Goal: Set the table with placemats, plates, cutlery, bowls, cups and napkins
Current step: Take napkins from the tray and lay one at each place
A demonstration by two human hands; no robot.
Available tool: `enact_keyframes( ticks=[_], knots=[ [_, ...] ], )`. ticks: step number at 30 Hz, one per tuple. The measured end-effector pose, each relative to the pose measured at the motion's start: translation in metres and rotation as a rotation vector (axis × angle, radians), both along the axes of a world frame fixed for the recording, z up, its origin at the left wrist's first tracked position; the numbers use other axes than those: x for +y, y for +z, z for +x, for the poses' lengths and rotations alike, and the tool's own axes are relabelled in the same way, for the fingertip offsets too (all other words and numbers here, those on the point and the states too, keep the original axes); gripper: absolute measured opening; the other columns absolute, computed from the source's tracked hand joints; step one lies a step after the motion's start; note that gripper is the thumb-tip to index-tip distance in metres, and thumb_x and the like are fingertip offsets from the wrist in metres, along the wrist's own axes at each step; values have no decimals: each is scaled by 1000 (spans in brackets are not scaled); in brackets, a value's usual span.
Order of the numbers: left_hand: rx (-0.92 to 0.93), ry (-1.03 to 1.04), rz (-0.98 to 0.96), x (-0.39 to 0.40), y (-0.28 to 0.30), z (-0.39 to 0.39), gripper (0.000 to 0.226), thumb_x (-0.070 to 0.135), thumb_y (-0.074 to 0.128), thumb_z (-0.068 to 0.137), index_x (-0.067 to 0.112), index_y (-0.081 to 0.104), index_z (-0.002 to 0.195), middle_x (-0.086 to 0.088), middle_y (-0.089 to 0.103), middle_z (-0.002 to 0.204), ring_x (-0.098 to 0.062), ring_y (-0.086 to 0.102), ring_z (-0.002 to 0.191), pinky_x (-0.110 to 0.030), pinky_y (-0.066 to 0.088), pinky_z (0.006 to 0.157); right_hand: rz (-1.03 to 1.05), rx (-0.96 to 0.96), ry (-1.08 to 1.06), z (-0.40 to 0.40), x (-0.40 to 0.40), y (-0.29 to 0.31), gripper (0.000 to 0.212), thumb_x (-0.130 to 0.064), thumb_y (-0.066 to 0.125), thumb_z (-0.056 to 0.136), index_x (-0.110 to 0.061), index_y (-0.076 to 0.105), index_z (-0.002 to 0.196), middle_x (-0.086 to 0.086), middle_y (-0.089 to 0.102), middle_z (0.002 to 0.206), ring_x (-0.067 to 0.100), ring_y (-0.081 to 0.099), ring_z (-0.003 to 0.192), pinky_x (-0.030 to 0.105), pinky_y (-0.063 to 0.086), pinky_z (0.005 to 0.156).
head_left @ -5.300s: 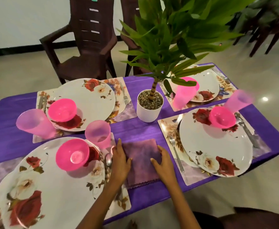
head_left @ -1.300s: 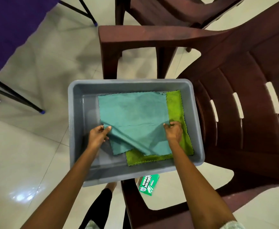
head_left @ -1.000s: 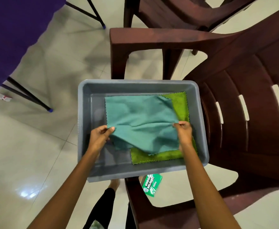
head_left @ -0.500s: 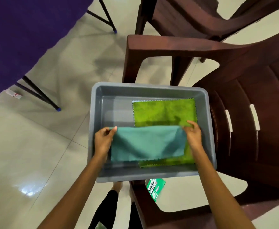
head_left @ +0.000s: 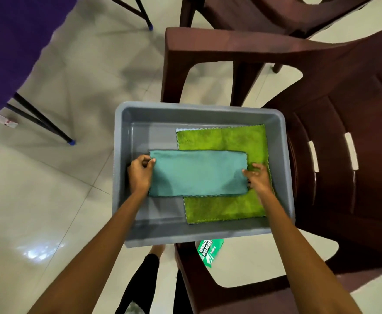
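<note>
A teal napkin (head_left: 198,173), folded in half into a wide strip, lies inside a grey plastic bin (head_left: 123,155). It partly covers a green napkin (head_left: 221,139) spread flat underneath. My left hand (head_left: 140,173) pinches the teal napkin's left edge with curled fingers. At its right edge my right hand (head_left: 256,177) has its fingers on the fold, thumb tucked under the cloth.
The bin sits on the seat of a dark brown plastic chair (head_left: 344,155). A second brown chair (head_left: 242,14) stands beyond it. The purple-clothed table (head_left: 11,41) is at the upper left, on black legs. A green packet (head_left: 209,250) lies on the tiled floor below the bin.
I turned from the set table to the bin. Both hands lifted the teal napkin's near edge, folded it over in half, and now it lies flat across the green one.
</note>
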State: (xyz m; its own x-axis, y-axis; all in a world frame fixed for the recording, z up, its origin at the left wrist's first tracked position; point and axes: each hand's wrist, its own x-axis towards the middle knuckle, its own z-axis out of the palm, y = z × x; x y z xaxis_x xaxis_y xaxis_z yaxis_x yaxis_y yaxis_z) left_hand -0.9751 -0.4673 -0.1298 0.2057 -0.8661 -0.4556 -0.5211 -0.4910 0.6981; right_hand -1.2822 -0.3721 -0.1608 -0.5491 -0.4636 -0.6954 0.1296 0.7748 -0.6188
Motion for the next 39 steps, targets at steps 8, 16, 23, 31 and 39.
enact_keyframes(
  ticks=[8, 16, 23, 31, 39],
  knots=[
    [-174, -10, 63, 5, 10, -10, 25, 26, 61, 90, 11, 56, 109, -9, 68, 101, -31, 61, 95, -33, 42, 72, 39, 21, 23, -1, 9, -9, 49, -1, 65, 86, -4, 41, 128, 2, 52, 83, 28, 55, 90, 48, 50, 85],
    [-347, -213, 119, 46, 11, 2, 48, 27, 58, 92, 12, 36, 132, -14, 67, 106, -39, 62, 98, -43, 46, 73, 86, 149, 125, 0, 13, -12, 46, -1, 65, 85, -2, 47, 127, -3, 47, 68, 20, 52, 81, 41, 45, 90],
    [-389, -354, 46, 52, 8, 4, 52, 23, 64, 87, 6, 38, 129, -20, 56, 119, -41, 56, 104, -48, 48, 76, 117, 254, 217, 4, 20, 0, 45, -25, 72, 82, -5, 53, 118, 6, 57, 93, 24, 56, 88, 28, 41, 74],
    [-194, -791, -289, 63, 5, -37, 47, 36, 45, 90, 9, 51, 128, -12, 55, 122, -31, 52, 107, -41, 44, 90, 227, 209, 196, 18, 8, 6, 38, -24, 74, 81, 2, 62, 106, 16, 65, 109, 24, 57, 90, 28, 39, 70],
    [526, -154, 249, 42, 7, -104, 50, 34, 39, 100, 15, 29, 146, -3, 36, 148, -15, 40, 131, -29, 32, 107, 153, 3, 38, 26, -1, 8, 51, -17, 80, 72, -4, 55, 114, 9, 65, 109, 27, 63, 93, 40, 55, 81]
  ],
)
